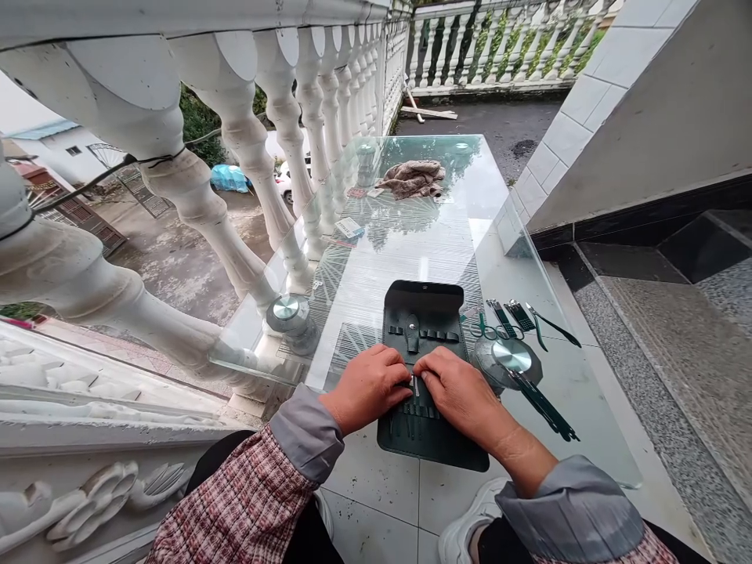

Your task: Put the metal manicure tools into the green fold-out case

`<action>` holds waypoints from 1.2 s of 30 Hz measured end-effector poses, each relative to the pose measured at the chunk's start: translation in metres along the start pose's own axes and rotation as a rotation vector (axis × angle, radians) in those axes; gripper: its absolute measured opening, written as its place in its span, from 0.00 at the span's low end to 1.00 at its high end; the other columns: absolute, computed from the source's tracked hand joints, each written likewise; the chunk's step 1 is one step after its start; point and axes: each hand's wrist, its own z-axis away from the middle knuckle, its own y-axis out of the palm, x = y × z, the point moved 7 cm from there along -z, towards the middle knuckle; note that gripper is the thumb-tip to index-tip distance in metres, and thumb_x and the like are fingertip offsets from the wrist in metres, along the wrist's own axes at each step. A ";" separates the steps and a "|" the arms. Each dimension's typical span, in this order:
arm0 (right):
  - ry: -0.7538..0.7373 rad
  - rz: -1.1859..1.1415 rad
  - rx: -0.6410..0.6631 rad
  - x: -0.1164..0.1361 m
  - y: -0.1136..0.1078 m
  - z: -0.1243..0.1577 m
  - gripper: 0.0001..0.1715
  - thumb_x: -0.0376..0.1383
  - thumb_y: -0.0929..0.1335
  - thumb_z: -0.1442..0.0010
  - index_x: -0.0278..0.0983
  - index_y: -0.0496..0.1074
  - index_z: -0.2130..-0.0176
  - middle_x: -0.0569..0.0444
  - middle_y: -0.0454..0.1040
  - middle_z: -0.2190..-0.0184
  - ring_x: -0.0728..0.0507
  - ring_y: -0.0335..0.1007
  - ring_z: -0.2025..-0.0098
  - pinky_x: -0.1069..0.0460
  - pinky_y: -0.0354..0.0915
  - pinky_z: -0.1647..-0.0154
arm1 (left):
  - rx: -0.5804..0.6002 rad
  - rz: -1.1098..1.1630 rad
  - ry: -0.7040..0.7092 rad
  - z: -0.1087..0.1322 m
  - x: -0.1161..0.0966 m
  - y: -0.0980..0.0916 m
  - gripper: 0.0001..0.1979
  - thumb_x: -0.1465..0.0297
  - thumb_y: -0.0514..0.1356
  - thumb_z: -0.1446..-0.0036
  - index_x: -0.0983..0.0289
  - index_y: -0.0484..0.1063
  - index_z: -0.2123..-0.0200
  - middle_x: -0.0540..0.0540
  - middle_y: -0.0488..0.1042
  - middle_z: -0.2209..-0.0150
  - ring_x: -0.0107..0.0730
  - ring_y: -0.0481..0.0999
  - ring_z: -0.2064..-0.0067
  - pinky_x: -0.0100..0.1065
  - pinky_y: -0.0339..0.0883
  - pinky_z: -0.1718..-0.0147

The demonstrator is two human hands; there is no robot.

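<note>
Bare left hand [367, 385] and right hand [461, 388] - two items, paired at centre, grey cuffs and checked sleeves behind them - sit over an open black leatherette tool roll [423, 301], which lies flat on a glass-topped bench [405, 258]. Their fingers [399, 378] curl inward and close around a slim steel implement [414, 385] at the roll's middle; whether either hand has it firmly pinched cannot be told. The roll has a smooth, round-cornered flap and a row of dark elastic loops [421, 335]. At 3 o'clock from the roll lie loose green-handled scissors [482, 330], metal nail clippers [502, 317] and a slender dark-green pointed tool [549, 325]. At 4 o'clock, beside the right wrist, are a round mirror [504, 359] and long dark-handled implements [544, 406]. At 12 o'clock sits a crumpled taupe towel [411, 178]; at 9 o'clock, a polished round glass clamp [287, 312]. Condition risks - the slick glass offers little grip, so a brush from the right forearm could send the mirror or loose tools skidding; a slip of the fingers could drop the steel implement, and its hard metal could mark the glass.
</note>
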 end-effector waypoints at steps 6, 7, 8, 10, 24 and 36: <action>-0.015 -0.005 -0.004 0.001 -0.001 0.001 0.15 0.30 0.58 0.42 0.39 0.71 0.67 0.54 0.68 0.67 0.48 0.66 0.65 0.53 0.59 0.63 | 0.009 -0.004 0.001 0.000 0.000 0.000 0.06 0.67 0.62 0.45 0.63 0.71 0.69 0.52 0.70 0.66 0.32 0.67 0.63 0.33 0.64 0.63; -0.016 -0.008 -0.009 0.001 -0.001 0.001 0.15 0.30 0.57 0.42 0.39 0.71 0.67 0.54 0.68 0.67 0.48 0.66 0.65 0.53 0.59 0.63 | 0.012 -0.005 0.002 0.000 0.000 0.000 0.06 0.67 0.62 0.45 0.63 0.71 0.68 0.52 0.70 0.66 0.32 0.67 0.62 0.33 0.64 0.63; -0.018 -0.012 -0.013 0.001 -0.001 0.002 0.15 0.30 0.57 0.41 0.39 0.71 0.67 0.54 0.68 0.67 0.48 0.66 0.65 0.53 0.59 0.63 | 0.013 -0.006 0.002 0.000 0.000 0.000 0.06 0.67 0.62 0.45 0.63 0.71 0.68 0.52 0.69 0.65 0.32 0.67 0.62 0.33 0.64 0.63; -0.021 -0.024 -0.020 0.000 -0.001 0.003 0.15 0.31 0.57 0.41 0.40 0.71 0.67 0.54 0.68 0.68 0.48 0.65 0.66 0.53 0.59 0.64 | 0.014 -0.010 -0.002 0.000 0.000 0.000 0.06 0.67 0.62 0.45 0.63 0.71 0.68 0.52 0.69 0.65 0.32 0.67 0.62 0.33 0.65 0.63; 0.067 -0.324 -0.304 -0.020 -0.048 0.020 0.13 0.41 0.61 0.42 0.39 0.72 0.65 0.51 0.72 0.65 0.44 0.67 0.62 0.49 0.64 0.60 | -0.131 0.121 -0.054 0.005 0.009 -0.023 0.03 0.74 0.57 0.41 0.64 0.70 0.66 0.52 0.72 0.63 0.31 0.68 0.62 0.32 0.64 0.63; 0.468 -0.356 -0.653 -0.111 -0.124 0.087 0.23 0.47 0.65 0.50 0.38 0.71 0.57 0.53 0.72 0.69 0.47 0.66 0.72 0.52 0.65 0.73 | -0.203 0.138 0.002 0.014 -0.016 -0.042 0.02 0.75 0.59 0.43 0.63 0.70 0.67 0.53 0.72 0.65 0.33 0.68 0.62 0.32 0.64 0.65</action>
